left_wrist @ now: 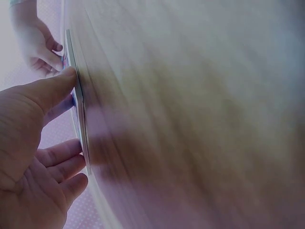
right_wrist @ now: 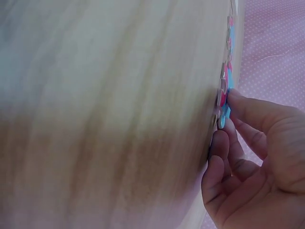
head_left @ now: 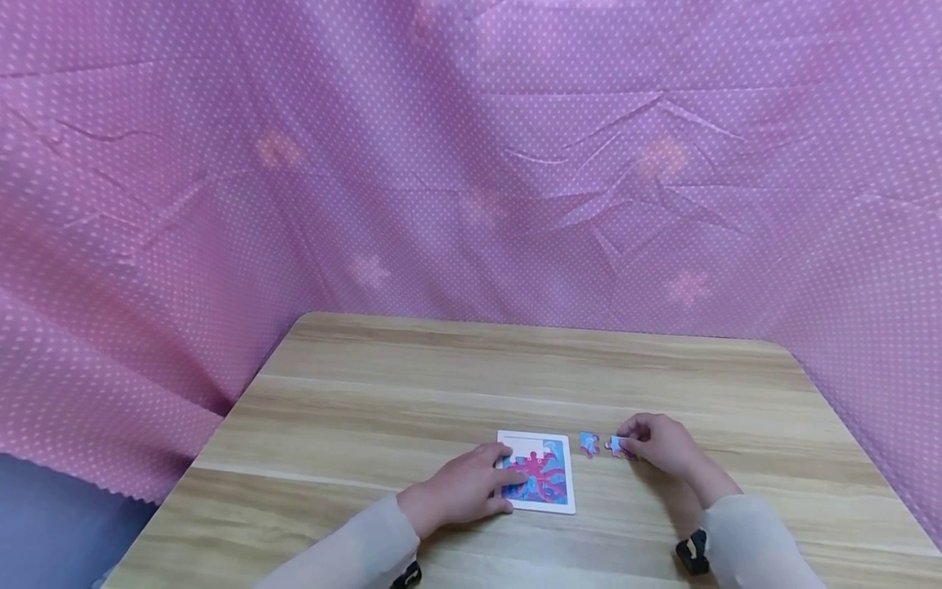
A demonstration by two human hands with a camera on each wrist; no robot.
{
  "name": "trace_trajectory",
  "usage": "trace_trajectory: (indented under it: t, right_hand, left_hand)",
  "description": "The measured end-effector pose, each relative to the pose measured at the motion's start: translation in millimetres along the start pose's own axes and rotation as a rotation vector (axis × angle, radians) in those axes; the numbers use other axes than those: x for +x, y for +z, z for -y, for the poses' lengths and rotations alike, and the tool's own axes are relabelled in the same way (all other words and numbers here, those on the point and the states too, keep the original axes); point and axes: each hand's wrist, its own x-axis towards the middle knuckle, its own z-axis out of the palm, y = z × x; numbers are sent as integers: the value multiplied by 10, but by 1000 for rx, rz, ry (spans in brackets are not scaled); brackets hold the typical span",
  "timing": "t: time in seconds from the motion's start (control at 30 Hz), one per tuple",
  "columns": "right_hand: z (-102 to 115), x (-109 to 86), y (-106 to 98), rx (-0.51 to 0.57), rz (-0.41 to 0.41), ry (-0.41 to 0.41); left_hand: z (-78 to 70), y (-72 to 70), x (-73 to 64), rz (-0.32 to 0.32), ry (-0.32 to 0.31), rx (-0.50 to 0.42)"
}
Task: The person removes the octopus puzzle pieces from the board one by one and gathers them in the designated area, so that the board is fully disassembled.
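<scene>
A square jigsaw board [head_left: 545, 508] with a white border lies on the table, its picture a pink octopus on blue. The picture's upper-left part shows bare white. My left hand [head_left: 467, 487] rests at the board's left side, the index finger reaching onto the picture and the thumb by the near edge. In the left wrist view, fingertips [left_wrist: 71, 162] touch the board's thin edge. Right of the board lies a loose blue-and-pink puzzle piece [head_left: 588, 442]. Beyond it, my right hand [head_left: 662, 446] pinches another puzzle piece [right_wrist: 224, 117] between thumb and fingers, low at the tabletop.
The wood-grain table [head_left: 412, 376] has rounded far corners. A pink dotted curtain [head_left: 471, 180] hangs behind it and along the sides. Black wrist straps [head_left: 693, 552] show at the cuffs of the pale sleeves [head_left: 758, 540].
</scene>
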Motion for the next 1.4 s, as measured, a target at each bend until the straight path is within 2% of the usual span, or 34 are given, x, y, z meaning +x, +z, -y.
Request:
trace_trajectory:
  t: [0.33,0.57,0.8,1.0,1.3,1.4]
  right_hand:
    - [29,28,-7,7,-21,-8]
    - [236,76,44,96,-15,-18]
    - [414,167,204,129,-8,-77]
    - [578,203,308,162,71,-119]
    - [691,250,425,73,184,-281]
    - [704,264,463,43,205,-291]
  left_hand:
    - [7,2,19,-6,7,39]
    - [-4,-32,34,-17,-4,0]
    - [-23,-19,113,-60,50,27]
    - [-48,-17,182,-58,75,29]
    - [-35,2,239,-30,60,21]
    - [-28,7,245,-17,51,12]
